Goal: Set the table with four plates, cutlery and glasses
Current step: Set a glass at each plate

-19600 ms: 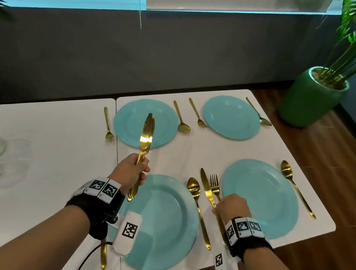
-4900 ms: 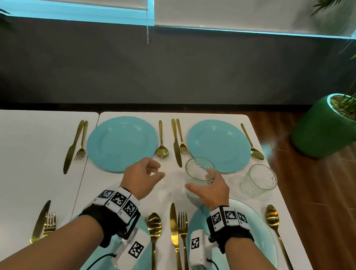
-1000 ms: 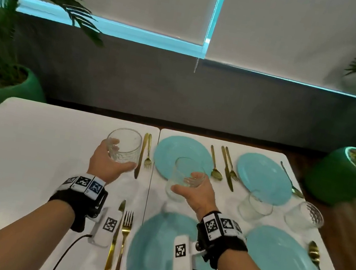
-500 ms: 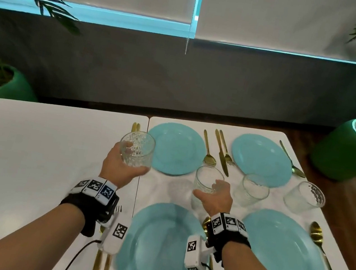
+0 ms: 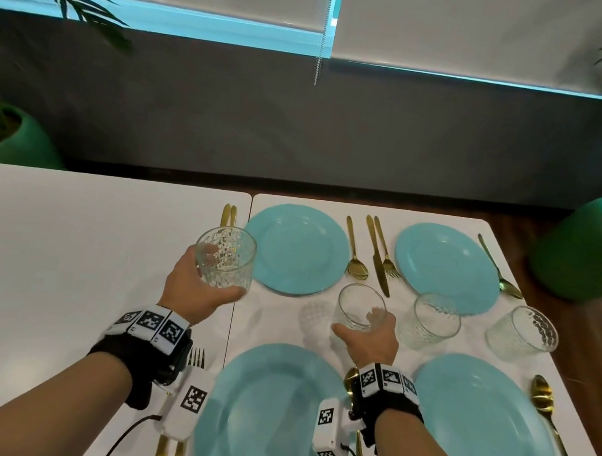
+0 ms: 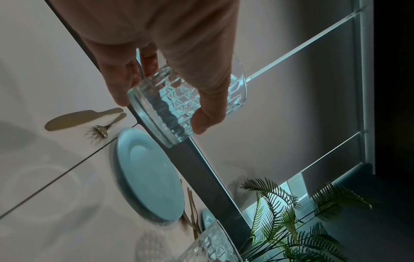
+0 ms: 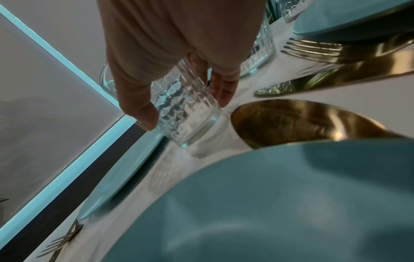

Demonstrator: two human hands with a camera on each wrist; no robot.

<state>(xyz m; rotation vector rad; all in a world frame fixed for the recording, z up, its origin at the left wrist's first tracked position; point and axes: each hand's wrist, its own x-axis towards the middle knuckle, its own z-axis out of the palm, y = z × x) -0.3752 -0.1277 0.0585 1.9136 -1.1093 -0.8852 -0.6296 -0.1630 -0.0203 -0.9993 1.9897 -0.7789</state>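
Left hand (image 5: 196, 289) held a patterned glass (image 5: 225, 256) clear of the table (image 5: 44, 263), fingers wrapped round its lower wall, left of the far-left plate (image 5: 295, 249). Right hand (image 5: 366, 336) gripped a second glass (image 5: 360, 306) low beside the near spoon (image 7: 302, 122); whether its base touched, could not tell. Best lowered upright, base flat, released only once seated. In the way: far knife and fork (image 6: 87, 120) under the left glass's path, a set-down glass (image 5: 433, 321) just right.

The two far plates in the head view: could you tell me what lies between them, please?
Between the far left plate and the far right plate lie a gold spoon, knife and fork, seen in the head view.
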